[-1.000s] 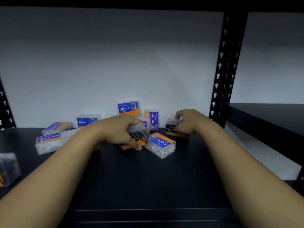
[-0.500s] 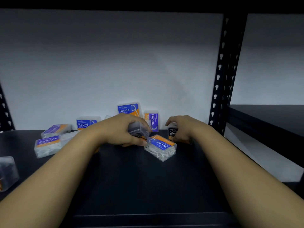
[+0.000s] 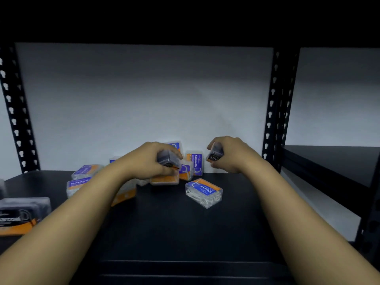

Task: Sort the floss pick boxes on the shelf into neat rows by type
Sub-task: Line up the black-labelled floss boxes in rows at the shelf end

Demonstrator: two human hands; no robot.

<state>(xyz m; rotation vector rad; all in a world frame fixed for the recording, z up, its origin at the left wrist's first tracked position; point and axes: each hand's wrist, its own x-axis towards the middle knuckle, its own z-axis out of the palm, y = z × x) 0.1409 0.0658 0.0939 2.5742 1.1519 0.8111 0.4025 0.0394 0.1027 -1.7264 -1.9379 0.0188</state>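
The left hand (image 3: 151, 161) grips a dark floss box (image 3: 167, 159) and the right hand (image 3: 228, 154) grips a charcoal box (image 3: 214, 154), both near the shelf's (image 3: 185, 227) back edge. A Round box (image 3: 203, 192) lies flat just in front of them.

The left hand (image 3: 151, 161) holds a dark box (image 3: 167, 159) above the black shelf (image 3: 185, 227). The right hand (image 3: 230, 155) holds another dark box (image 3: 214, 155). A "Round" box (image 3: 203, 192) lies near them, and a "Smooth" box (image 3: 195, 162) stands by the far wall.
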